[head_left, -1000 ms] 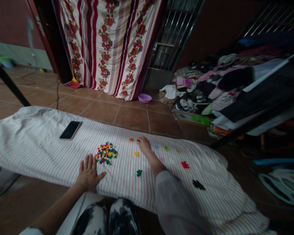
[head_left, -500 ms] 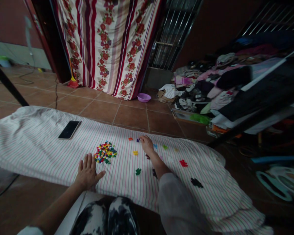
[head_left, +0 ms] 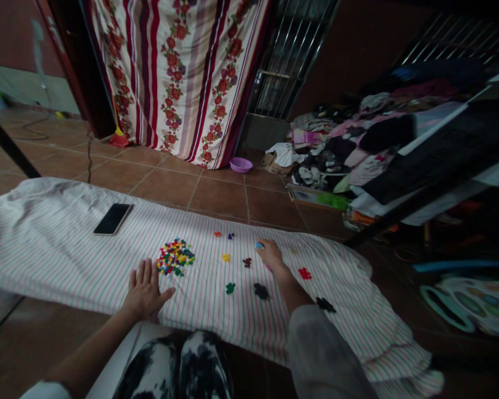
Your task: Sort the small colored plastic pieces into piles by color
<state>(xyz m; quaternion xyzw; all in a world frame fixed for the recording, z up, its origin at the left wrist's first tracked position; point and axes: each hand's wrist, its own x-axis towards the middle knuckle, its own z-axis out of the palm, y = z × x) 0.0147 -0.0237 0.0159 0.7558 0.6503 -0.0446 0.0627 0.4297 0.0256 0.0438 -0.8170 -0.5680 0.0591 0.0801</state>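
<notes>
My left hand (head_left: 143, 292) lies flat with fingers spread on the striped cloth (head_left: 83, 266). Just beyond its fingertips is a pile of small multicoloured cubes (head_left: 175, 257). My right hand (head_left: 271, 254) is curled, fingertips drawn together at a few light blue pieces (head_left: 259, 245); whether one is between them is hidden. Small one-colour clusters lie around it: orange (head_left: 218, 234), purple (head_left: 231, 236), yellow (head_left: 225, 257), brown (head_left: 247, 262), green (head_left: 230, 288), dark grey (head_left: 261, 291), red (head_left: 305, 273) and black (head_left: 325, 305). A bit of pink shows under the right hand.
A phone (head_left: 113, 219) rests on the cloth at the left. Past the far edge are a tiled floor (head_left: 220, 197), a purple basin (head_left: 241, 164) and a hanging floral curtain (head_left: 191, 77). Heaped clothes (head_left: 336, 144) fill the right side, behind a dark slanting bar (head_left: 382, 221).
My right hand has moved right, from the purple cluster to the light blue pieces, uncovering the brown and dark grey clusters. My left hand stays flat. The view has shifted slightly.
</notes>
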